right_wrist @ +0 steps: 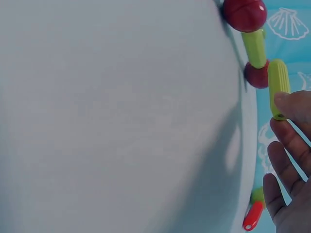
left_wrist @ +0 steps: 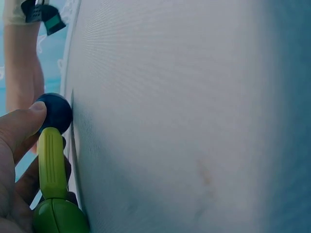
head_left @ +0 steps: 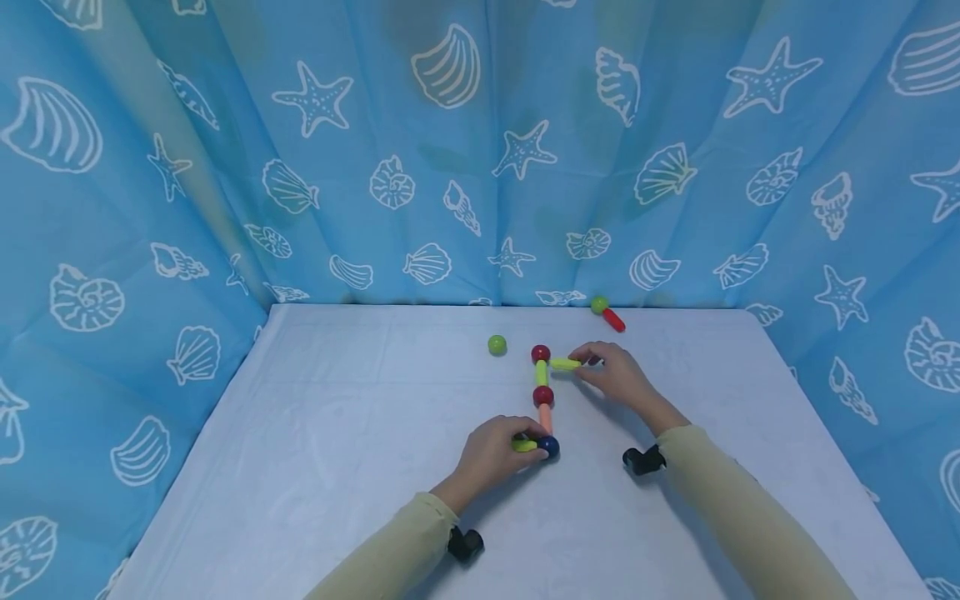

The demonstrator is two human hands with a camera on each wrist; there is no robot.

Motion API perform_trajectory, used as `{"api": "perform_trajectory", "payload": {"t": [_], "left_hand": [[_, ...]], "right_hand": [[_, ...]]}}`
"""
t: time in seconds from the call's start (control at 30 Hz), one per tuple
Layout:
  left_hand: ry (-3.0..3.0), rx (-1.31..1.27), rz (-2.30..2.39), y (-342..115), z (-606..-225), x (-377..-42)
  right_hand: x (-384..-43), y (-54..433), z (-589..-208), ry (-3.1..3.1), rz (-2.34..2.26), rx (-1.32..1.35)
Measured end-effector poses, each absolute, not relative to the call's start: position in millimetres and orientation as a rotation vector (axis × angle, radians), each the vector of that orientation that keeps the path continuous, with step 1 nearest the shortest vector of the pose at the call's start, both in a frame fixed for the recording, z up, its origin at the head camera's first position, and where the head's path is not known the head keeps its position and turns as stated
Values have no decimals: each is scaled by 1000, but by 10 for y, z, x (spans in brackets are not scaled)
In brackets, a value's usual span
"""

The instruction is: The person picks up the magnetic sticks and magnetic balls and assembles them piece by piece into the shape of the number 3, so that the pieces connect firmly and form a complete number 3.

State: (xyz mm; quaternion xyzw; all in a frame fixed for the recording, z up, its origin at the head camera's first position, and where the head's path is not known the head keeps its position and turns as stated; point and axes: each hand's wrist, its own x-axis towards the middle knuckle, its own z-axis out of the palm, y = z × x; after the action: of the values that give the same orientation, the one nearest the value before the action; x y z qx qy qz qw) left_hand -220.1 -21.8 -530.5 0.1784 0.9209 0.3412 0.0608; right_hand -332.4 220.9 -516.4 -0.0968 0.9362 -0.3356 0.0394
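Note:
A chain of toy building rods and balls lies on the table. From the near end come a dark blue ball, an orange-pink rod, a red ball, a yellow-green rod and a far red ball. My left hand pinches the blue ball; another yellow-green rod runs from it to a green ball beside the palm. Between thumb and forefinger, my right hand holds a loose yellow-green rod. Its tip is at the far red ball; whether they touch I cannot tell.
A single light green ball sits left of the chain's far end. Near the table's back edge lies a red rod joined to a green ball. Behind the white table hangs a blue curtain with shell patterns.

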Motion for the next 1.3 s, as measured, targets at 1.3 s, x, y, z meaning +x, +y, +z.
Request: {"api": "perform_trajectory", "payload": {"t": [1.3], "left_hand": [[2774,560,1081,-228,-5323,-2217]], "right_hand": [[-3825,1511,-5169,2764,-1017,-378]]}}
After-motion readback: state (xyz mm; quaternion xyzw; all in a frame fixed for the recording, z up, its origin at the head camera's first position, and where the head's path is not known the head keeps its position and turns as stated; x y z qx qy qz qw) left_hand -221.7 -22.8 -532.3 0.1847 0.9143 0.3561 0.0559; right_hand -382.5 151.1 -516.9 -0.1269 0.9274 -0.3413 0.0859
